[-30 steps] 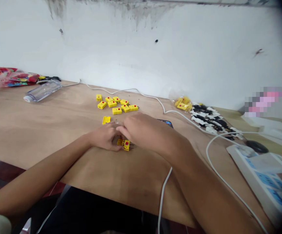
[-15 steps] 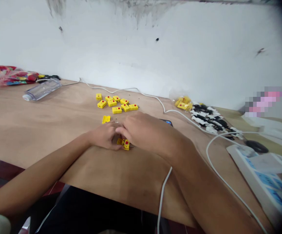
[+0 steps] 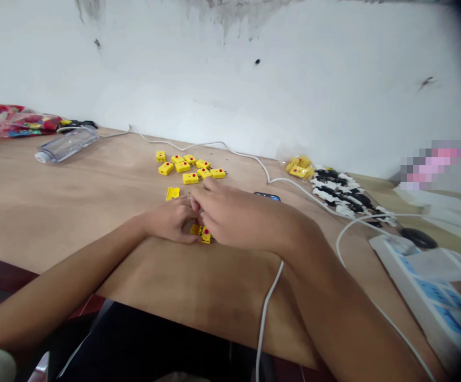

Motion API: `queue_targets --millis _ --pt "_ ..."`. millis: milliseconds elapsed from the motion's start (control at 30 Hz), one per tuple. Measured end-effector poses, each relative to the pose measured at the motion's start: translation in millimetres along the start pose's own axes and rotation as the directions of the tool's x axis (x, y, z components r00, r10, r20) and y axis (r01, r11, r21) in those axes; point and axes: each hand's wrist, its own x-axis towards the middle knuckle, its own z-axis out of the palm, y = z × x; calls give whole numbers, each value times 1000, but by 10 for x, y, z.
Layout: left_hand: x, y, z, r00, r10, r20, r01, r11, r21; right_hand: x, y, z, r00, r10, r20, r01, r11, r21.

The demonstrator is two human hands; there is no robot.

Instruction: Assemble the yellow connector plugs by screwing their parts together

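Observation:
My left hand (image 3: pixel 171 220) is curled at the left of an opened yellow plug connector (image 3: pixel 205 234); its thumb and fingers grip the connector's left side close to the table top. Over the same connector, my right hand (image 3: pixel 216 209) is closed in a pinch, fingers bent down against the left fingertips. Whatever it pinches is hidden behind the fingers. The connector shows a red dot and inner parts. Just beyond the left fingers lies a loose yellow cover half (image 3: pixel 173 193), hollow side up. Farther back sit several yellow plug connectors (image 3: pixel 182 166) with red dots, some with metal pins.
Behind my right wrist lies a phone (image 3: pixel 267 196). A bag of yellow connectors (image 3: pixel 299 166) and a pile of black and white parts (image 3: pixel 339 193) lie right. White cable (image 3: pixel 268 313) crosses the table to a power strip (image 3: pixel 425 289). A clear bottle (image 3: pixel 69 146) lies left.
My right hand has turned and shifted slightly, its fingers lifting more upright over the connector and covering its pins. More of the phone shows. My left hand stays nearly in place.

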Motion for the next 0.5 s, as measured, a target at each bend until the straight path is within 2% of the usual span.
queue_targets --millis 67,200,267,367,433,500 --pt "-2 -3 -2 1000 -4 12 4 1000 0 11 13 10 1000 -24 6 24 1000 1" --pt "-4 -4 -10 1000 -12 14 12 1000 16 48 2 23 997 47 -68 -53 994 -93" --pt "-2 -4 -11 1000 -4 11 4 1000 6 34 -8 8 996 69 -52 -73 994 -75" --pt "9 -6 -17 1000 10 25 -10 1000 9 2 -8 -25 1000 16 23 -16 1000 -5" --pt "18 -1 -27 999 12 43 -12 1000 13 4 -1 -35 999 -9 50 10 1000 -21" --pt "25 8 -38 999 18 51 -19 1000 5 19 2 -29 999 35 24 -33 996 -86"
